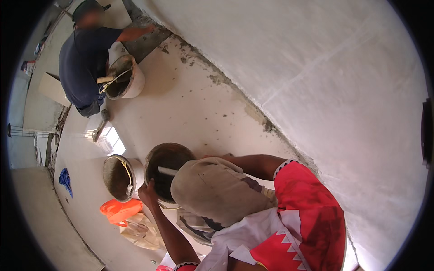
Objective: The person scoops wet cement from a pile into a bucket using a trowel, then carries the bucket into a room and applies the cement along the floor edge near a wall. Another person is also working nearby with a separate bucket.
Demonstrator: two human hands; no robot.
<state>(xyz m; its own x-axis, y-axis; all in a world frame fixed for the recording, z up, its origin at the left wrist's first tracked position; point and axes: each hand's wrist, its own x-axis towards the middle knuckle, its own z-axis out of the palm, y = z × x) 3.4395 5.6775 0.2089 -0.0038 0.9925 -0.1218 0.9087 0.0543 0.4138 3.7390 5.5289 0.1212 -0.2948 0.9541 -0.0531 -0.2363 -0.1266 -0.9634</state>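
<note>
Buckets are the things in hand: the dark round bucket (168,168) is sitting on the pale floor (194,108) just in front of the person's bent knee (217,189), near the foot of the white wall (316,67). The left hand (148,189) is gripping its near-left rim, the grip closed on the edge. A flat pale tool (168,171) is lying across the opening, its long axis running left to right. The right arm (253,163) is reaching along the far side of the knee toward the bucket's right rim; that hand is hiding behind the knee, so its grip cannot be told. The left hand is the nearer one in plain sight. A second bucket (118,177) is standing just beside, to the left, touching or nearly so. An orange bag (121,210) is lying below it. Well apart, at upper left, another person (83,63) is crouching over a white bucket (125,77).
</note>
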